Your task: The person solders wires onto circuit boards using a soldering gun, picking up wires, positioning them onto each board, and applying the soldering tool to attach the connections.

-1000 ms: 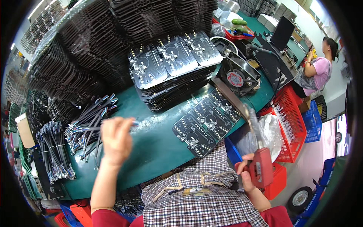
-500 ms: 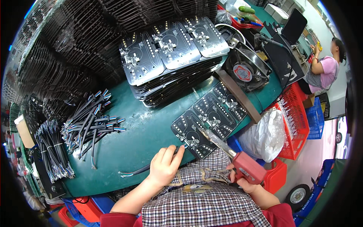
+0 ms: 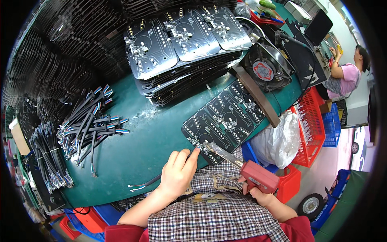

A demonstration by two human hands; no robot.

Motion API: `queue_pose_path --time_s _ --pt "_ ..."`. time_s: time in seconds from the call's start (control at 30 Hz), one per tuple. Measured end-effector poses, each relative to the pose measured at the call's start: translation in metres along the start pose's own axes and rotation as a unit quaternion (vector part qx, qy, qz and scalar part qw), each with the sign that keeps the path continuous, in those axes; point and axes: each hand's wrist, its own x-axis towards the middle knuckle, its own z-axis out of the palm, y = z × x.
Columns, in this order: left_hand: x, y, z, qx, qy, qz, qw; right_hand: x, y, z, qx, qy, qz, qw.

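Observation:
My left hand (image 3: 179,171) is closed on a black multi-core cable (image 3: 151,181), whose stripped coloured wires stick out to the left. Its fingertips rest at the near-left edge of a black circuit board panel (image 3: 225,119) with rows of small light squares. My right hand (image 3: 262,197) grips a red soldering gun (image 3: 260,176) by its handle. The gun's metal tip points left and lies at the board's near end, just beside my left fingertips. Whether it touches the cable's wires is too small to tell. The panel's far end meets a brown bar (image 3: 258,97).
A tall stack of circuit boards (image 3: 193,46) stands behind the panel. Loose cables (image 3: 86,129) and a tied cable bundle (image 3: 50,157) lie left. Right are a fan (image 3: 264,68), a red crate (image 3: 312,133) and a white plastic bag (image 3: 278,143). Another person (image 3: 346,74) works at far right.
The soldering gun's tip has come down and left to the board's near end, by my left fingertips. My left hand keeps its hold on the cable. The whole view has shifted slightly.

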Motion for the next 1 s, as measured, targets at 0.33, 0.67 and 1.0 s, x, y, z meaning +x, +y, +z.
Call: queue_pose_path --time_s 0.33,0.67,1.0 --pt "0.005 0.005 -0.005 -0.072 -0.014 -0.066 0.995 0.002 -0.003 0.001 -0.068 -0.015 0.034 0.997" --pt "0.007 0.005 -0.005 -0.066 -0.018 -0.07 0.995 0.006 -0.004 0.001 -0.095 -0.019 0.034 0.995" --pt "0.007 0.006 -0.004 -0.059 -0.014 -0.069 0.996 0.016 -0.016 0.005 -0.276 -0.03 -0.128 0.952"
